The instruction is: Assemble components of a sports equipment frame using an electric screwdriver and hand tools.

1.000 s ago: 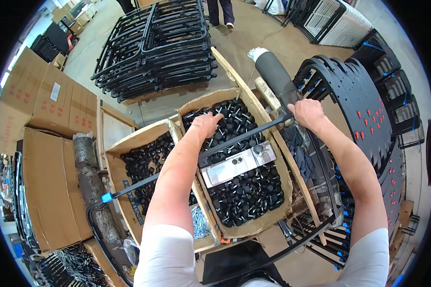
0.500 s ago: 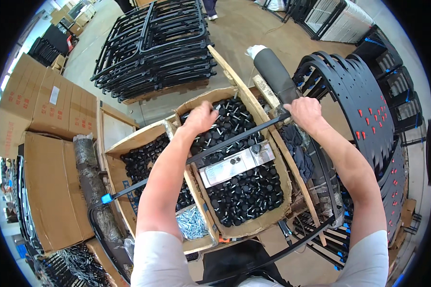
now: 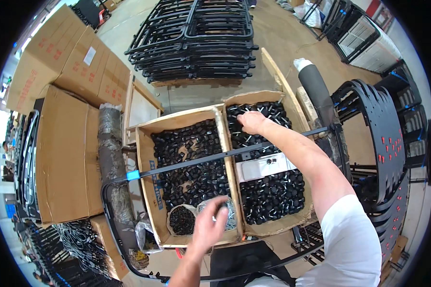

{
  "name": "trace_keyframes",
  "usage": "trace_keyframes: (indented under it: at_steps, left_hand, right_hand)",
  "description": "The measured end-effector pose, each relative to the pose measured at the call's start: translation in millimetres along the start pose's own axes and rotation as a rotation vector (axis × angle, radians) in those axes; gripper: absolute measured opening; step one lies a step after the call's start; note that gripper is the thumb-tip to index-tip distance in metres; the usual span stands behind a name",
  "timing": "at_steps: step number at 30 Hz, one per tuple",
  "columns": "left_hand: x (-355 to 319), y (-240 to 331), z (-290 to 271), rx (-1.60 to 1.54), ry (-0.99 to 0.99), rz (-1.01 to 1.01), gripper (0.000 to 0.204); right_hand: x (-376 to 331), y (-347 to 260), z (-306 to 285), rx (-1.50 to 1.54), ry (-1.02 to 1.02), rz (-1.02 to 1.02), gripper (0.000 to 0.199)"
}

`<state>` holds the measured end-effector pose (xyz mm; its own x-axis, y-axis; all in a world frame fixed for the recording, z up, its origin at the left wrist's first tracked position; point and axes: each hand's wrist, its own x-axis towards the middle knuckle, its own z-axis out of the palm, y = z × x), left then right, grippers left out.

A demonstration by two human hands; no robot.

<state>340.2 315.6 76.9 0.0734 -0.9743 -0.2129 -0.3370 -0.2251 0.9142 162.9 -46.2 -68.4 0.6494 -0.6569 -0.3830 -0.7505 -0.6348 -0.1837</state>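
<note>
My left hand point(image 3: 209, 228) hovers over the near end of the left-hand carton point(image 3: 144, 191), thumb and fingers closed on a small black plastic piece point(image 3: 221, 206). Reaching into the right-hand carton, my right hand point(image 3: 252, 122) has its fingers bent down among black-headed bolts point(image 3: 273, 201); what they grip is hidden. A bent black tube frame point(image 3: 191, 164) with blue tape point(image 3: 133, 175) at one corner lies across both cartons. Under it, a silvery metal plate point(image 3: 254, 169) with two dark knobs rests over the bolts. Small black plastic caps point(image 3: 189, 143) fill much of the left carton.
Beside the left hand are a bag of small black parts point(image 3: 182, 221) and a container of silvery screws point(image 3: 231, 215). Large cardboard boxes point(image 3: 64, 158) stand at left, with a wrapped roll point(image 3: 111, 129) alongside. Stacked black frames point(image 3: 191, 48) lie beyond; curved black panels point(image 3: 385, 129) stand at right.
My left hand has left the bolts and come back toward me, now holding a black piece. My right hand has let go of the tube frame and reached into the bolts. The view has shifted left.
</note>
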Motion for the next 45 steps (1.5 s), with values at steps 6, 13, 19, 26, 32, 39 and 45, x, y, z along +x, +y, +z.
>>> trace_keyframes:
  at_steps: [6,13,19,26,32,39,45]
  left_hand:
    - [-62.5,-31.1,0.2,-0.077,-0.050,-0.042,0.034]
    - [-79.1,-35.5,-25.6,-0.096,-0.146,-0.157,0.034]
    - [-97.2,-51.2,-32.9,-0.087,-0.157,-0.105,0.036]
    - [-112.4,-62.6,-42.5,-0.112,-0.180,-0.119,0.038]
    - [-107.9,-58.4,-51.2,-0.085,-0.229,-0.096,0.039]
    - [-124.8,-69.1,-55.4,-0.110,-0.237,-0.168,0.041]
    - [-138.6,-72.3,-49.1,-0.043,-0.224,0.221,0.038]
  right_hand:
    - [8.0,17.5,14.1,-0.039,-0.015,0.088,0.035]
    - [14.3,-9.5,-5.8,-0.049,-0.135,0.255,0.034]
    - [29.9,21.9,32.2,-0.022,0.030,0.479,0.031]
    - [16.8,-16.1,4.1,0.095,-0.102,0.398,0.031]
    - [0.5,0.0,-0.5,-0.168,0.029,0.414,0.031]
    - [-105.1,-122.5,-113.0,0.559,0.192,0.064,0.036]
    - [-158.4,-162.0,-107.6,0.208,0.289,-0.192,0.035]
